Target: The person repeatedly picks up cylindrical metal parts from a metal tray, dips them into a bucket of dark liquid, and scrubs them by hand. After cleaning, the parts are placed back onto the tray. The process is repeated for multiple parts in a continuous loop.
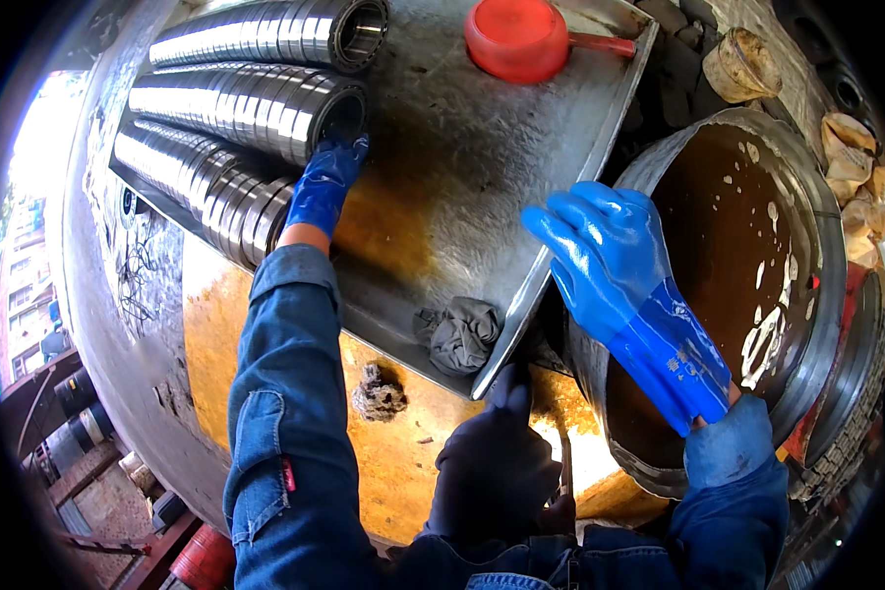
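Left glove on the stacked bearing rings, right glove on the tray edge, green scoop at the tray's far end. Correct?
Not quite: the head view shows the scoop is red, not green. The rest holds: left hand on the bearing rings, right hand at the tray edge.

Glossy blue rubber gloves (600, 251), faded blue denim sleeves (285, 393), shiny silver ringed steel bearings (246, 103), red plastic scoop (521, 37), crumpled grey rag (459, 334), murky brown oil drum (728, 216)
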`<act>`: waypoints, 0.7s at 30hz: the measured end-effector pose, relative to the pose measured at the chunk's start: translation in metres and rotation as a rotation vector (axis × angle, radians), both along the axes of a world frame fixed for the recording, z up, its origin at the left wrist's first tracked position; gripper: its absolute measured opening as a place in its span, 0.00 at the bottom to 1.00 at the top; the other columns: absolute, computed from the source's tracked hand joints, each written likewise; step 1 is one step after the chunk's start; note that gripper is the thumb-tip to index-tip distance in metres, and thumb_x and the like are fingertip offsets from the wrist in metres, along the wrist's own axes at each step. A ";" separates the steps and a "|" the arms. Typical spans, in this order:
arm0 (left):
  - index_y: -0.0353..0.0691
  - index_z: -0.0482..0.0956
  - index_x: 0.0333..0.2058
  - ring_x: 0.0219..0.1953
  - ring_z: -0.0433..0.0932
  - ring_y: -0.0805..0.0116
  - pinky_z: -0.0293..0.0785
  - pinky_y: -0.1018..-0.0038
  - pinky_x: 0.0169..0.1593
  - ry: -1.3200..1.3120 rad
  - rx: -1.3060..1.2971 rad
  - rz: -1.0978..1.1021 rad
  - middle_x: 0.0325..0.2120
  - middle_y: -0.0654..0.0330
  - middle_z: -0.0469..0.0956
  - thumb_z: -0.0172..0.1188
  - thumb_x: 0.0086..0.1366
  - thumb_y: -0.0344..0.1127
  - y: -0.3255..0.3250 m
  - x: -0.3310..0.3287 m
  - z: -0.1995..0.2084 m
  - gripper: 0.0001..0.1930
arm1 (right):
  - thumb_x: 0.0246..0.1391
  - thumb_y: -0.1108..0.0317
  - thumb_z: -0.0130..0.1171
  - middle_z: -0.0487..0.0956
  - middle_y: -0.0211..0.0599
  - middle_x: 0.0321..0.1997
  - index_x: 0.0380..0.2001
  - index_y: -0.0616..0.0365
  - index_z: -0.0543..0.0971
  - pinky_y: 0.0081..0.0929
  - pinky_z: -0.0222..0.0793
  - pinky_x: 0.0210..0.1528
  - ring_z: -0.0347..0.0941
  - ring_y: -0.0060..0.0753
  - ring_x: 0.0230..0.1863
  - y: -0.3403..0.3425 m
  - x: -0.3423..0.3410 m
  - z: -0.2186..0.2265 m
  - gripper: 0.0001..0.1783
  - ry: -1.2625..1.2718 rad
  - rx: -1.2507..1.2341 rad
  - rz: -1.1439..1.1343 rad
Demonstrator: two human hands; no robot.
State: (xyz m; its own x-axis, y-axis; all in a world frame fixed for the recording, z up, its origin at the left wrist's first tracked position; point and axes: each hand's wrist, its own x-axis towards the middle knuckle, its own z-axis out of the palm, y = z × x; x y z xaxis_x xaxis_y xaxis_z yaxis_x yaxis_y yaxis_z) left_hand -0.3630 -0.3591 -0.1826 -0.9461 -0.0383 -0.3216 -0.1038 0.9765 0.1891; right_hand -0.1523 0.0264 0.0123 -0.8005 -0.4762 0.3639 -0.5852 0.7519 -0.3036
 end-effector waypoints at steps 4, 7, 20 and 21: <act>0.33 0.72 0.63 0.64 0.70 0.34 0.67 0.52 0.68 0.216 0.027 -0.143 0.62 0.36 0.72 0.55 0.70 0.59 0.002 0.013 -0.008 0.35 | 0.42 0.74 0.64 0.83 0.38 0.38 0.43 0.57 0.86 0.40 0.73 0.39 0.78 0.40 0.41 -0.003 0.001 0.000 0.20 -0.017 0.020 0.006; 0.42 0.71 0.65 0.63 0.74 0.47 0.72 0.54 0.64 0.012 -0.478 -0.245 0.62 0.44 0.73 0.52 0.73 0.52 -0.030 0.015 -0.007 0.28 | 0.40 0.74 0.65 0.82 0.40 0.39 0.44 0.58 0.85 0.42 0.73 0.40 0.78 0.42 0.42 -0.016 0.006 -0.001 0.22 0.017 0.040 0.046; 0.50 0.85 0.47 0.49 0.84 0.46 0.79 0.53 0.53 0.301 0.094 -0.256 0.44 0.49 0.86 0.49 0.73 0.44 0.156 0.233 0.227 0.16 | 0.63 0.55 0.59 0.83 0.52 0.50 0.51 0.59 0.82 0.45 0.77 0.54 0.79 0.56 0.53 -0.036 0.073 0.098 0.21 -0.321 -0.272 -0.401; 0.45 0.86 0.45 0.45 0.86 0.49 0.80 0.55 0.51 0.408 0.267 -0.295 0.40 0.48 0.87 0.53 0.71 0.41 0.174 0.241 0.237 0.14 | 0.63 0.54 0.59 0.83 0.52 0.50 0.51 0.58 0.82 0.45 0.77 0.56 0.79 0.57 0.54 -0.025 0.084 0.098 0.22 -0.323 -0.243 -0.554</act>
